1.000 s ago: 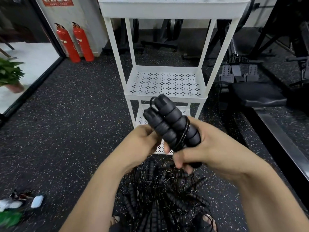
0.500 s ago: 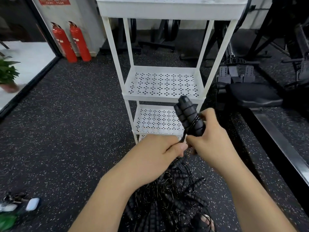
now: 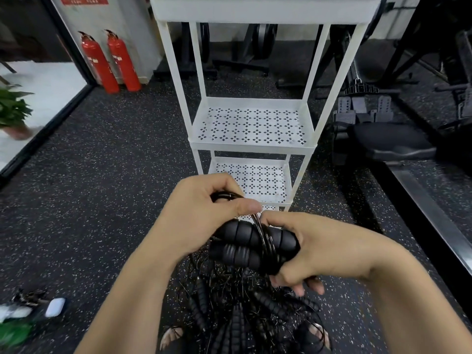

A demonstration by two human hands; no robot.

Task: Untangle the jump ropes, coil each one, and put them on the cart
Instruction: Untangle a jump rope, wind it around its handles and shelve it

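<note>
Two black ribbed jump rope handles (image 3: 245, 244) lie side by side, pointing left, with thin black cord wound across them. My right hand (image 3: 321, 249) grips their right ends from the right. My left hand (image 3: 204, 208) is just above them and pinches a loop of the same cord (image 3: 226, 195) between thumb and fingers. Below my hands a tangled pile of black jump ropes (image 3: 242, 310) lies on the floor. The white three-tier cart (image 3: 252, 141) stands right behind, its perforated middle and lower shelves bare.
Dark speckled rubber floor all round. Two red fire extinguishers (image 3: 109, 62) stand at the back left, a potted plant (image 3: 12, 111) at the far left. Black gym machines (image 3: 388, 139) crowd the right. Small items, one a white case (image 3: 55, 306), lie at lower left. Sandalled feet show below.
The handles have swung from upright to lying sideways and come down lower. My left hand has risen above them, drawing the cord up and across the handles.
</note>
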